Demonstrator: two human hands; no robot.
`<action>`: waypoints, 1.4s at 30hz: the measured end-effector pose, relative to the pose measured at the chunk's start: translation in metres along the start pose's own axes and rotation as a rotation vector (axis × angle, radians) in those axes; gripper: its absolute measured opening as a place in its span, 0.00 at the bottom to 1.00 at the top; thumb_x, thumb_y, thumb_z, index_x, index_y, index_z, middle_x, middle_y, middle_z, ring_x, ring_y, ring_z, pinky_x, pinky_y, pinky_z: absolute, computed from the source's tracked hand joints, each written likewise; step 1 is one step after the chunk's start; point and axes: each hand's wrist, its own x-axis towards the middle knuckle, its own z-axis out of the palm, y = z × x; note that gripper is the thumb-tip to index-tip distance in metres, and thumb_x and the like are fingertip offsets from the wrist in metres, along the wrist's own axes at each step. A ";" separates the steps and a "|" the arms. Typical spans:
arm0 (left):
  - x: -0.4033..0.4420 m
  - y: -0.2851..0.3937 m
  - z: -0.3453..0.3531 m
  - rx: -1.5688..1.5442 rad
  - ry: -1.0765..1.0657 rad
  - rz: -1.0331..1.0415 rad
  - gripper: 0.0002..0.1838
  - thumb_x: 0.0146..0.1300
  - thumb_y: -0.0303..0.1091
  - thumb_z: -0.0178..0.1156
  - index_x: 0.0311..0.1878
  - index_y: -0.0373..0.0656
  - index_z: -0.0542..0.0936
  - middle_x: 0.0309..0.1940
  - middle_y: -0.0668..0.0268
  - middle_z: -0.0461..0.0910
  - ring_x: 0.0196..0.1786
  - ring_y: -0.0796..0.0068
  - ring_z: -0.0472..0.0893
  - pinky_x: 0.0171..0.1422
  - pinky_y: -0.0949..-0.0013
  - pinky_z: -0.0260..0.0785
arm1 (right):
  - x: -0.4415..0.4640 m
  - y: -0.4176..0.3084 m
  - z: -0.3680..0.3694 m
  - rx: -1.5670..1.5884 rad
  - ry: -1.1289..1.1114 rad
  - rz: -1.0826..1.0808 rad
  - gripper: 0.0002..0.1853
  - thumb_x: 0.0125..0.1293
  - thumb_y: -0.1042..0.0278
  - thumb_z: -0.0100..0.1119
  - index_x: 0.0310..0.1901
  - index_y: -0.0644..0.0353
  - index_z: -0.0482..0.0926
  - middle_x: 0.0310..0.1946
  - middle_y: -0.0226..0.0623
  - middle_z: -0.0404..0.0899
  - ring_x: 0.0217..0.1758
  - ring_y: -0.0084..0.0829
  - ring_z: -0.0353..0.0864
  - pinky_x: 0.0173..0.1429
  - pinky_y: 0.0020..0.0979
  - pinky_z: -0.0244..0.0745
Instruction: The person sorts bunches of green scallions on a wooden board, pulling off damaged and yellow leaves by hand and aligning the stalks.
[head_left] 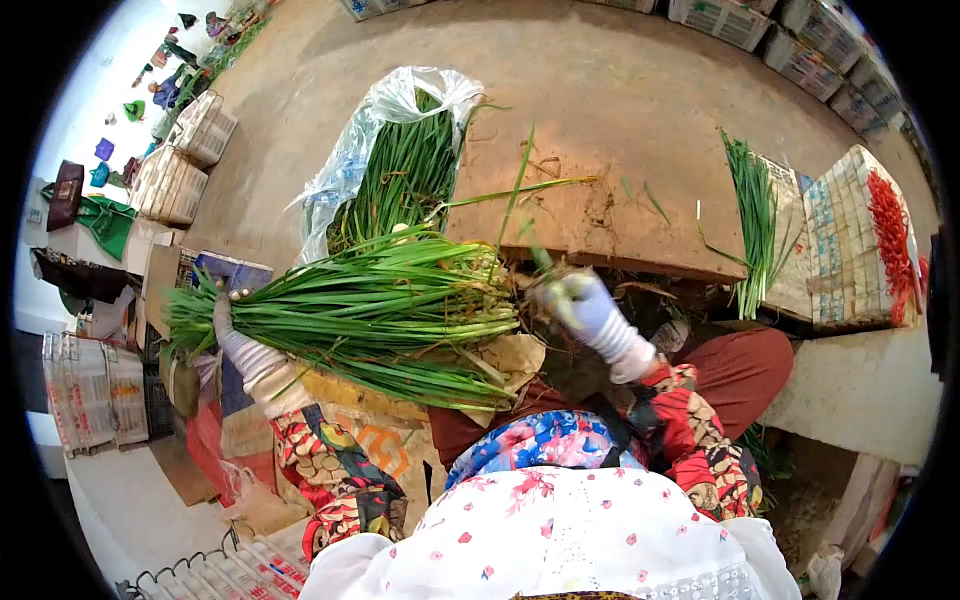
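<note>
A large bundle of Chinese chives [370,300] lies across in front of me, leafy tips to the left and pale root ends to the right. My left hand [222,310], in a light glove, is closed around the leafy end. My right hand [580,300], also gloved, is beside the root ends, blurred by motion, so its fingers and anything in them cannot be made out. Just behind the bundle, more chives [408,170] fill an open clear plastic bag [335,185]. Brown paper or card [515,358] shows under the root ends.
A wooden board [610,200] with loose leaves and root scraps lies ahead. At its right are a smaller chive bunch [750,220] and a white crate [840,240] with red ties [888,240]. Stacked crates [800,60] stand at the back right, others [170,185] at the left.
</note>
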 end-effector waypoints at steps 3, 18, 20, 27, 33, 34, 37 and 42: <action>-0.017 0.008 0.009 0.030 -0.065 0.093 0.07 0.64 0.37 0.54 0.41 0.46 0.76 0.26 0.71 0.76 0.32 0.76 0.76 0.42 0.67 0.72 | 0.017 0.024 0.025 -0.359 -0.234 0.356 0.17 0.64 0.57 0.57 0.46 0.62 0.78 0.31 0.32 0.80 0.32 0.21 0.76 0.38 0.24 0.72; -0.056 -0.002 0.038 -0.027 -0.174 0.131 0.13 0.66 0.37 0.50 0.50 0.44 0.74 0.28 0.70 0.74 0.36 0.74 0.73 0.46 0.67 0.70 | -0.014 -0.068 0.027 0.691 -0.532 0.260 0.15 0.61 0.59 0.57 0.37 0.65 0.75 0.18 0.33 0.73 0.16 0.24 0.71 0.20 0.25 0.65; -0.035 -0.004 0.016 -0.027 -0.146 0.062 0.09 0.66 0.37 0.50 0.43 0.44 0.75 0.27 0.70 0.75 0.34 0.73 0.74 0.45 0.67 0.71 | -0.036 -0.068 -0.003 0.646 -0.481 0.277 0.16 0.61 0.58 0.57 0.36 0.65 0.74 0.18 0.33 0.73 0.16 0.25 0.71 0.20 0.26 0.66; -0.018 -0.016 0.002 0.061 0.155 0.000 0.08 0.64 0.37 0.53 0.31 0.46 0.76 0.25 0.69 0.76 0.29 0.73 0.76 0.37 0.66 0.73 | -0.102 -0.088 -0.102 0.870 -0.248 -0.122 0.16 0.62 0.58 0.55 0.44 0.63 0.72 0.28 0.36 0.74 0.27 0.30 0.74 0.32 0.30 0.69; 0.002 -0.016 -0.028 0.008 0.110 0.001 0.09 0.64 0.38 0.53 0.30 0.46 0.76 0.24 0.69 0.77 0.28 0.74 0.77 0.36 0.67 0.74 | -0.102 -0.091 -0.121 0.661 -0.178 -0.088 0.18 0.63 0.58 0.52 0.50 0.61 0.70 0.37 0.38 0.75 0.36 0.33 0.75 0.42 0.32 0.71; -0.005 -0.016 -0.025 0.025 0.060 0.007 0.11 0.64 0.39 0.52 0.29 0.46 0.76 0.24 0.68 0.77 0.28 0.73 0.77 0.36 0.66 0.74 | -0.096 -0.088 -0.121 0.594 -0.169 -0.051 0.19 0.63 0.59 0.52 0.52 0.60 0.70 0.38 0.38 0.75 0.37 0.33 0.75 0.43 0.33 0.71; -0.006 -0.015 -0.025 0.006 -0.008 0.015 0.12 0.65 0.40 0.51 0.28 0.46 0.75 0.24 0.67 0.77 0.28 0.73 0.77 0.36 0.66 0.74 | -0.061 -0.066 -0.116 0.244 -0.124 0.144 0.20 0.64 0.59 0.51 0.55 0.59 0.69 0.43 0.39 0.75 0.42 0.34 0.76 0.48 0.34 0.71; -0.012 -0.016 -0.018 -0.117 -0.151 -0.035 0.09 0.65 0.38 0.51 0.32 0.45 0.75 0.25 0.68 0.77 0.32 0.74 0.76 0.45 0.66 0.73 | -0.018 0.074 -0.097 -1.718 -0.874 0.487 0.29 0.56 0.49 0.57 0.56 0.55 0.71 0.47 0.44 0.79 0.47 0.45 0.79 0.53 0.41 0.73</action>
